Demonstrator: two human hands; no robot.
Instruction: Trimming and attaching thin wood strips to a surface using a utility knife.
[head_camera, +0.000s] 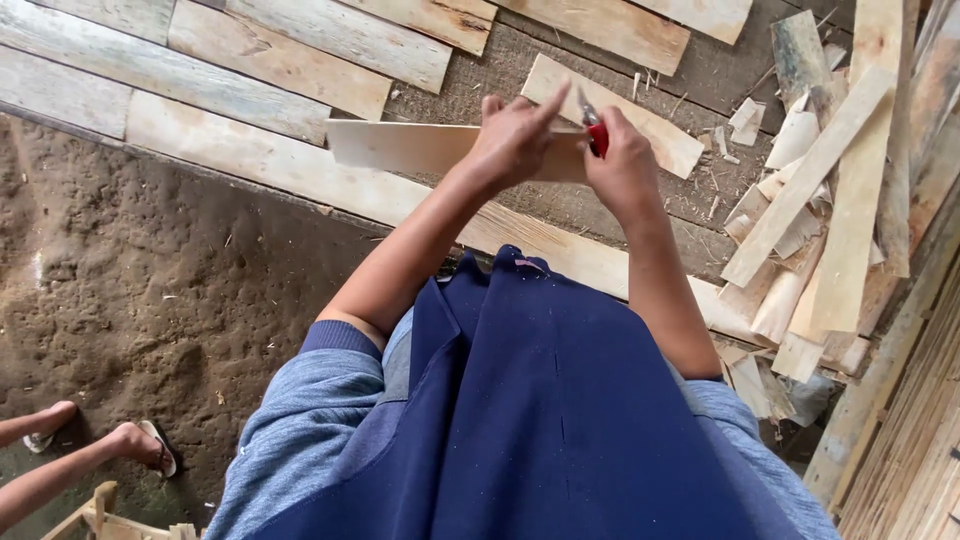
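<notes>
My left hand (517, 137) grips a thin, pale wooden slat (400, 148) held level in front of me, fingers over its top edge. My right hand (622, 165) is closed around a small red-handled knife (596, 135), whose blade touches the slat's right end. Both forearms reach out over my dark blue apron (560, 410).
Long wooden planks (250, 60) lie across the floor ahead. A heap of thin offcuts and slats (820, 200) is piled at the right. Dirt floor (130, 300) spreads on the left, where another person's sandalled feet (140, 445) show at the bottom left corner.
</notes>
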